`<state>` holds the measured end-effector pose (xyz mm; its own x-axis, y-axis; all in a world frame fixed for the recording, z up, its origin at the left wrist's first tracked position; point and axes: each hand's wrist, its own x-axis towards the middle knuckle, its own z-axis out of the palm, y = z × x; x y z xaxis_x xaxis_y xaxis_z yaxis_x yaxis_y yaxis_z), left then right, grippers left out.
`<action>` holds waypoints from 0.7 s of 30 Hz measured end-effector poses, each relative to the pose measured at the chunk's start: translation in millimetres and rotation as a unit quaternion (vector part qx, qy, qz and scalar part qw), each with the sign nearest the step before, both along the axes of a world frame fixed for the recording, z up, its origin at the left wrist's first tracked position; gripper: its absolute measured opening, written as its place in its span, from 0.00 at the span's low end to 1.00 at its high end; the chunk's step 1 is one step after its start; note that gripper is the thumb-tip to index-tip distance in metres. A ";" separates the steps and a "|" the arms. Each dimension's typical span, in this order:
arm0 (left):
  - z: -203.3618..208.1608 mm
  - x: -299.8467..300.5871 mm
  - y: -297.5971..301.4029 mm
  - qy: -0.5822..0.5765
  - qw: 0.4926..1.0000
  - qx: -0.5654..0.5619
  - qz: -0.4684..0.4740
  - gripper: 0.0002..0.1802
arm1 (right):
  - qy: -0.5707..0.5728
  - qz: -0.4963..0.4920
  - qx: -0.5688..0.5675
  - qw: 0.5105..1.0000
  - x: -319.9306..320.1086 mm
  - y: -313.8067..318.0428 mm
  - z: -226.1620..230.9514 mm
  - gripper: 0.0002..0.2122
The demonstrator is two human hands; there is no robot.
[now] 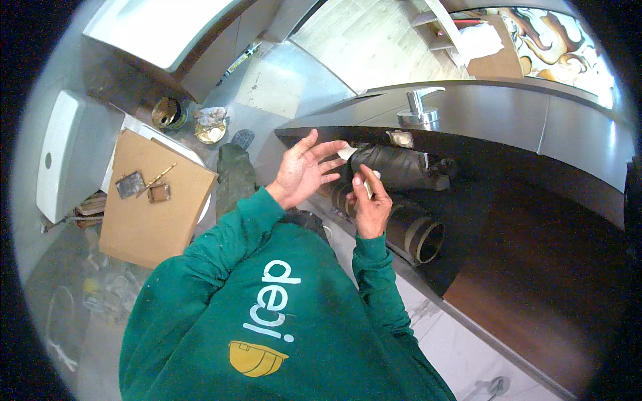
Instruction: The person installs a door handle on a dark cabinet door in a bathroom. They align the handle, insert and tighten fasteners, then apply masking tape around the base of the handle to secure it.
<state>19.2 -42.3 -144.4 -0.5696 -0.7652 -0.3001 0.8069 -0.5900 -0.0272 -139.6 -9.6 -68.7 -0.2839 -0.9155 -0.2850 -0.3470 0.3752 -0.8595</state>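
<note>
My left hand [301,175] is held palm up with the fingers spread, in front of the dark counter edge. A small white scrap [346,152] shows at its index fingertip; whether it is stuck there or lies behind is unclear. Close by on the right, my right hand [372,208] has its fingers curled, with a small whitish piece [372,183] pinched between thumb and fingers. Just beyond both hands lies a black, creased, roll-shaped thing [391,167]. Below it is a dark cylinder [428,242] with a round open end.
A chrome faucet [418,110] rises from the dark counter [488,110]. A pale smeared block [401,139] sits at its edge. Left, a cardboard sheet [127,230] carries a brush [160,176] and two small pans [130,185]. Open cans [168,113] stand on the floor near a white cistern [73,160].
</note>
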 end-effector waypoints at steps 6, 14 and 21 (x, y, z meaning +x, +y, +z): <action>20.3 -8.1 -3.2 0.070 0.996 0.051 0.016 0.36 | -0.023 -0.046 -0.061 0.997 10.6 -13.2 -17.3 0.13; 1.0 -29.0 3.4 -0.218 0.973 -0.079 0.005 0.34 | 0.110 -0.055 -0.171 0.978 13.8 -14.4 -25.6 0.04; 4.6 -18.7 -3.6 -0.291 0.942 -0.165 -0.026 0.25 | 0.195 0.018 -0.191 0.962 14.6 -6.9 2.9 0.04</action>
